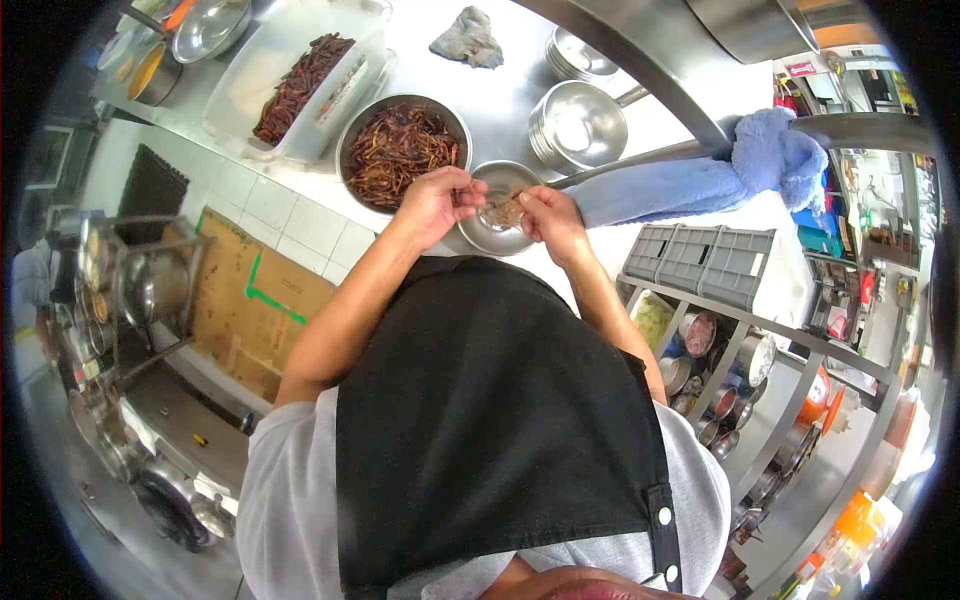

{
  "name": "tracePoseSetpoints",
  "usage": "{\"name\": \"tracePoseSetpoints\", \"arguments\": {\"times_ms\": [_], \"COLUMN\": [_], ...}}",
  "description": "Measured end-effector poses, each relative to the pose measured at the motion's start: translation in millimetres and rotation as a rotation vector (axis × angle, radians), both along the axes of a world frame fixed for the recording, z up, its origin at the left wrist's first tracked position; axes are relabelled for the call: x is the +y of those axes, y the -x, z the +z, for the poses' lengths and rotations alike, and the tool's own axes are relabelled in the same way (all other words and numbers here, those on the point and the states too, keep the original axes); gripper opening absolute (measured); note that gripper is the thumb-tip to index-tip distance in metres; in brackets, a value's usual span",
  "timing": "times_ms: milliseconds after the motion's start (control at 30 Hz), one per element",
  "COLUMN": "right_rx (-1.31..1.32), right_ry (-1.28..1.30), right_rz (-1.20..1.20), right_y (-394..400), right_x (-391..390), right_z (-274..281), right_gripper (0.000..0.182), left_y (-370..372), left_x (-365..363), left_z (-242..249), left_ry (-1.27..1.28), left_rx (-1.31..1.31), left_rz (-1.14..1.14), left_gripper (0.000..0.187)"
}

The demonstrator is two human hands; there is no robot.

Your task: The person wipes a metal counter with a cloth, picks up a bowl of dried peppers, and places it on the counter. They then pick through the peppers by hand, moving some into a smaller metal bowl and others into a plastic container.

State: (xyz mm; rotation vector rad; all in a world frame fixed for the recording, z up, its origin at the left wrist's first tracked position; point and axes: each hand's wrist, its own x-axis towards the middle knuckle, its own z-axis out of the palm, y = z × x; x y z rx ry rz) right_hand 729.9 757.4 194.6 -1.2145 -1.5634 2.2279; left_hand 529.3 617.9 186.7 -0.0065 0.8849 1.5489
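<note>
Over a small metal bowl (483, 238) with brown bits in it, my two hands face each other. My left hand (436, 205) has curled fingers at the bowl's left rim; what is in them, if anything, is too small to make out. Thumb and forefinger of my right hand (552, 220) are pinched together above the bowl's right side, on something small that I cannot name. Left of this bowl, a larger metal bowl holds many dried chillies (402, 150), dark red and brown. More dried chillies (303, 90) lie in a clear plastic tub (235, 95) behind it.
Stacked metal pans (580, 125) stand at the right, near a blue towel (660, 190) tied on a metal rail. A grey crumpled cloth (467, 38) lies at the back of the steel table. Below right are a grey crate (700, 265) and shelves of pots; cardboard (255, 310) lies left.
</note>
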Motion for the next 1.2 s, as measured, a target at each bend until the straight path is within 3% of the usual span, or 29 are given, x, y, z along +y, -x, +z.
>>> {"name": "tracePoseSetpoints", "arguments": {"times_ms": [100,367,467,567,667,700,800,900,1100,1200], "right_rx": [-0.206,-0.327,-0.329,-0.453,-0.568,-0.496,-0.589,-0.409,-0.487,-0.573], "right_ry": [-0.372,-0.842,-1.056,-1.202,-1.217,-1.254,-1.239,-1.293,-1.226,-1.204], "right_rz": [0.162,0.245,0.361,0.731,0.974,1.032,1.072,1.023,1.051,1.092], "right_y": [-2,0,2,13,27,28,36,31,31,30], "right_x": [5,10,10,7,0,1,-4,-5,-11,-9], "right_z": [-8,10,-7,-17,-44,-50,-58,-58,-32,-43], "right_gripper": [0.025,0.021,0.018,0.019,0.018,0.017,0.016,0.016,0.029,0.027], "left_y": [13,31,27,19,12,10,5,2,1,-1], "left_x": [-15,-47,-48,-49,-46,-45,-43,-42,-39,-35], "left_z": [-13,-12,-16,-20,-16,-14,-17,-14,-12,-11], "left_ry": [-0.035,0.004,0.005,0.003,0.037,0.054,0.062,0.087,0.103,0.125], "left_rx": [-0.025,0.073,0.098,0.106,0.106,0.107,0.114,0.121,0.143,0.148], "left_rz": [0.048,0.126,0.102,0.083,0.054,0.044,0.032,0.041,0.05,0.03], "left_gripper": [0.008,0.01,0.01,0.012,0.015,0.016,0.018,0.015,0.016,0.018]}}
